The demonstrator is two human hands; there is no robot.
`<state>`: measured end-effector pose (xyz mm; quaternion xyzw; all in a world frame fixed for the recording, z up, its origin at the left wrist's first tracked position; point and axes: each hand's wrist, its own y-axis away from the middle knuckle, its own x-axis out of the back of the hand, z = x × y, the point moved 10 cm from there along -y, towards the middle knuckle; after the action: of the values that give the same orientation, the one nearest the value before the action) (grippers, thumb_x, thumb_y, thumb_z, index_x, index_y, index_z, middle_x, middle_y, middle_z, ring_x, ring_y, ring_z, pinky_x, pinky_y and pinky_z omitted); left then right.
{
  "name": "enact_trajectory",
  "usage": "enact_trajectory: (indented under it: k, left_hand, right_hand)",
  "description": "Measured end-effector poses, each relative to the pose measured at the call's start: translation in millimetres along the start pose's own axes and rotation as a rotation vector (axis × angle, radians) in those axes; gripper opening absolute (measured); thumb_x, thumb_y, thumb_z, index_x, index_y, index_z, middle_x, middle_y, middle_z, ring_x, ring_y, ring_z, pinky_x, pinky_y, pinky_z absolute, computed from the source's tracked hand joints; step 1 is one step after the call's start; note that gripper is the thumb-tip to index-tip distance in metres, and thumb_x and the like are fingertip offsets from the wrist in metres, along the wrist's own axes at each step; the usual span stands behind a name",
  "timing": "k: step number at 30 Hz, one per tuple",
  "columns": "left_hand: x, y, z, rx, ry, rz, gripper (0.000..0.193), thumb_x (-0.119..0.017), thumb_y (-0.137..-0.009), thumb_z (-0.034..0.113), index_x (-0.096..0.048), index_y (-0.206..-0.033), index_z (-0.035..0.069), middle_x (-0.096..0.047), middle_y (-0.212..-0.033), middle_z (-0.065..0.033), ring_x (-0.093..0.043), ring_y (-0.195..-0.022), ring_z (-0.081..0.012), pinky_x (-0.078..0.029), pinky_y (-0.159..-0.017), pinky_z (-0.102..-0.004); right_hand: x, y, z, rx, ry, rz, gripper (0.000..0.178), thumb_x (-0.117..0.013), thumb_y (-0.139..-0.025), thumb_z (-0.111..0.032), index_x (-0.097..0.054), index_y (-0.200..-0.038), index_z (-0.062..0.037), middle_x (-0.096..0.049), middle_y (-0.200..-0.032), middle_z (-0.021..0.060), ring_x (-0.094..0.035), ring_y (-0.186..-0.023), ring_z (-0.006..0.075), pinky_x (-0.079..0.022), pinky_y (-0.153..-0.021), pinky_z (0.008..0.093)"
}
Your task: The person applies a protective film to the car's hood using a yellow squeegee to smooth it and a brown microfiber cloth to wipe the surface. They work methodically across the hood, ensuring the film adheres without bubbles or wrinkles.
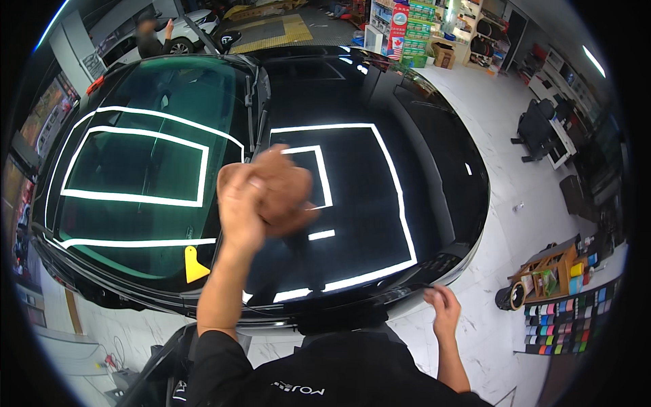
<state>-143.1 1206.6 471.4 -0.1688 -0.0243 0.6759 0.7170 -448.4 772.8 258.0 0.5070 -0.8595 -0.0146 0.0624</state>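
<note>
My left hand (243,203) is closed on a brown cloth (283,186), bunched up and blurred by motion. Hand and cloth are over the shiny black hood (359,224) of a car, close to the base of the windshield; whether the cloth touches the paint I cannot tell. My right hand (445,311) is by the car's near edge at the right, its fingers loosely bent and apart, with nothing visible in them. A yellow scraper (195,266) lies at the lower corner of the green-tinted windshield (169,163), left of my left forearm.
White light frames reflect in hood and glass. Past the car stand shelves with boxes (417,34) and a white car (183,30) with a person (152,37) beside it. At right are a black chair (538,122), a wooden rack (553,271) and a colour sample board (563,322).
</note>
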Motion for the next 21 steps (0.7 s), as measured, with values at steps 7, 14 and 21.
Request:
enact_trajectory:
  k: [7,14,21]
  left_hand:
    - [-169.1,132.1,-55.6,-0.194,-0.603,-0.665,0.056,-0.080,-0.101,0.032,-0.066,-0.145,0.002,-0.071,-0.138,-0.0209,-0.068,-0.129,-0.0379,-0.054,-0.110,-0.0482]
    - [120.1,160.5,-153.4,-0.078,-1.431,0.157,0.053,-0.079,-0.097,0.021,-0.063,-0.140,-0.005,-0.067,-0.139,-0.0252,-0.059,-0.136,-0.0462,-0.045,-0.119,-0.0534]
    - [189.5,178.7,-195.9,0.360,-1.611,0.237,0.038,-0.067,-0.106,0.034,-0.069,-0.119,-0.002,-0.067,-0.110,-0.0205,-0.062,-0.107,-0.0422,-0.045,-0.092,-0.0513]
  right_hand:
    - [-142.3,-80.1,-81.1,0.051,-0.327,-0.455,0.058,-0.078,-0.101,-0.021,-0.051,-0.149,-0.0024,-0.062,-0.139,0.0138,-0.067,-0.123,0.0246,-0.054,-0.111,0.0393]
    - [-143.2,-131.2,-75.5,0.531,0.518,-0.430,0.035,-0.081,-0.089,-0.018,-0.073,-0.120,-0.0044,-0.074,-0.119,0.0121,-0.073,-0.105,0.0351,-0.055,-0.096,0.0527]
    - [-303.3,-85.3,36.6,0.634,1.289,-1.032,0.069,-0.066,-0.095,-0.053,-0.077,-0.121,0.0097,-0.073,-0.116,0.0350,-0.062,-0.126,0.0566,-0.020,-0.131,0.0707]
